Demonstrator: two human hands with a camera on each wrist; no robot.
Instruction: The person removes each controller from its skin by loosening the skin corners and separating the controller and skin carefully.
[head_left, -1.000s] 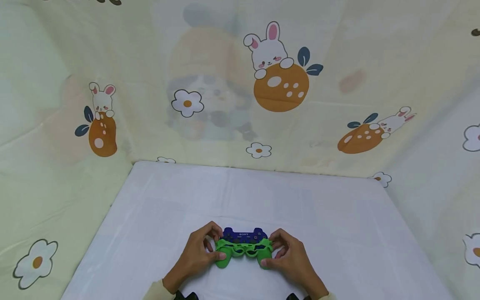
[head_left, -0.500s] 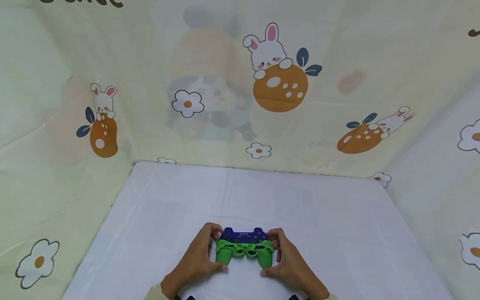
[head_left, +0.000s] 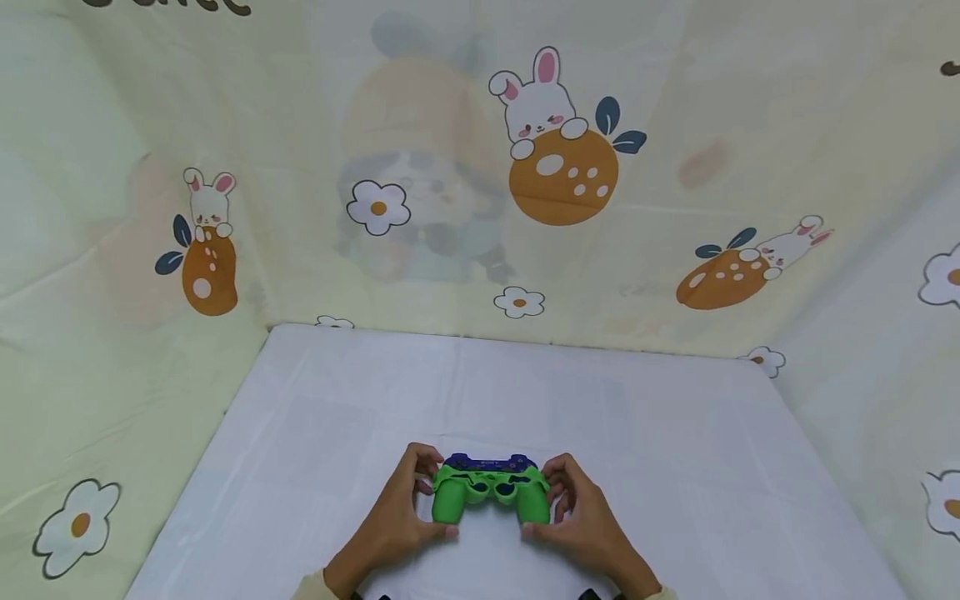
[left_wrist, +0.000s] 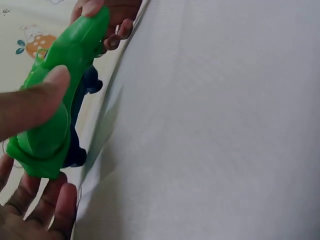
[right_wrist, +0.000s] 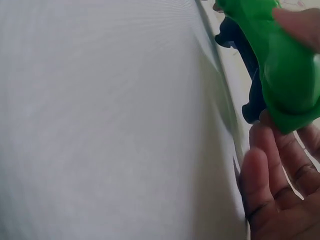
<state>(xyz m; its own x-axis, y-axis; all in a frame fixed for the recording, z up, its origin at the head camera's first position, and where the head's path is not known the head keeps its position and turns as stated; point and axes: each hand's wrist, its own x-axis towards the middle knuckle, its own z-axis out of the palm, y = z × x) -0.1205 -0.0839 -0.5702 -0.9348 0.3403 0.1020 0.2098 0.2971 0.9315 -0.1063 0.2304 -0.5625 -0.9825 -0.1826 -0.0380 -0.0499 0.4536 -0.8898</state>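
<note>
A blue game controller (head_left: pixel 489 464) marked Sony is partly wrapped in a bright green sleeve (head_left: pixel 450 497) that covers both grips and much of the front. Its back edge with the shoulder buttons shows bare blue. At its left end my left hand (head_left: pixel 397 517) holds it, thumb on the green grip and fingers at the far side. My right hand (head_left: pixel 588 521) holds the other end in the same way. In the left wrist view the thumb presses the green sleeve (left_wrist: pixel 42 132), and blue shoulder parts (left_wrist: pixel 77 150) stick out beyond it.
The controller is over a white-covered table (head_left: pixel 525 392). A cream curtain (head_left: pixel 300 250) printed with rabbits, oranges and flowers rises behind the table and along both sides.
The controller has tilted, so more of the green grips and less of the blue face shows. Both thumbs have slid down to the near ends of the grips.
</note>
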